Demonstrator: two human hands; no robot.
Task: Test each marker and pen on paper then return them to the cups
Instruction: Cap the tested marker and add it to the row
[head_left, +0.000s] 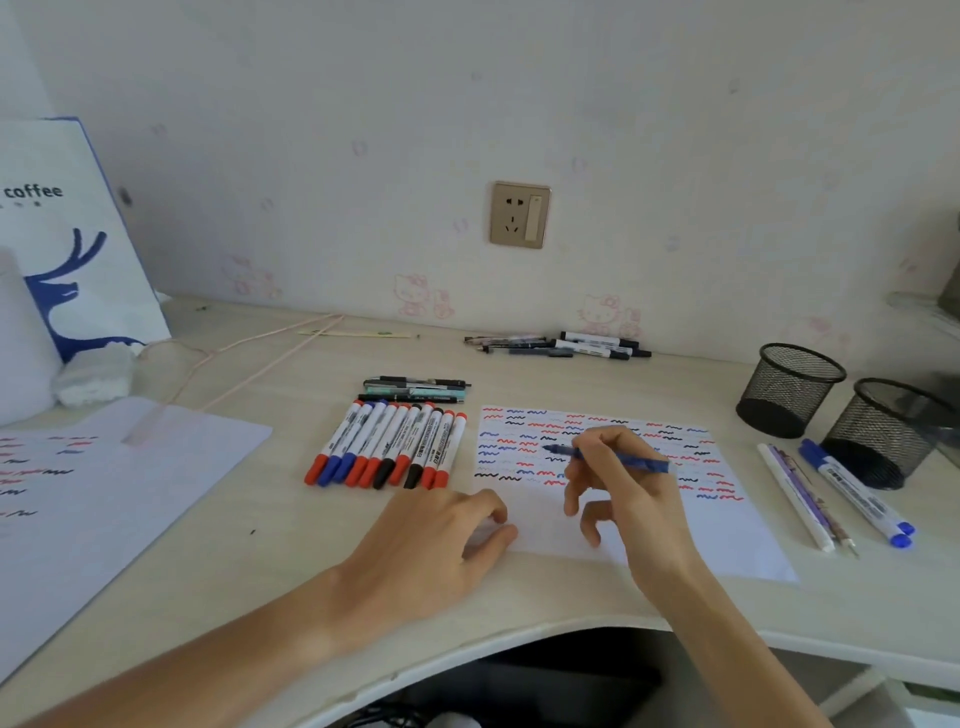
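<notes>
My right hand (618, 483) grips a blue pen (631, 461) with its tip on the white paper (727, 540), which is covered in red, blue and black squiggles. At the paper's lower left corner, the curled fingers of my left hand (447, 540) rest on the sheet. A row of several capped markers (387, 449) lies left of the paper, with a few pens (415, 391) above the row. Two empty black mesh cups (792, 387) (883, 431) stand at the right. Beside them lie two blue markers (857, 493) and two slim pens (802, 496).
More pens and markers (561, 345) lie by the wall below a socket (519, 214). Another sheet with squiggles (104, 493) lies at the left, behind it a white coffee bag (67, 234) and a pink cable (249, 358). The desk edge curves in front.
</notes>
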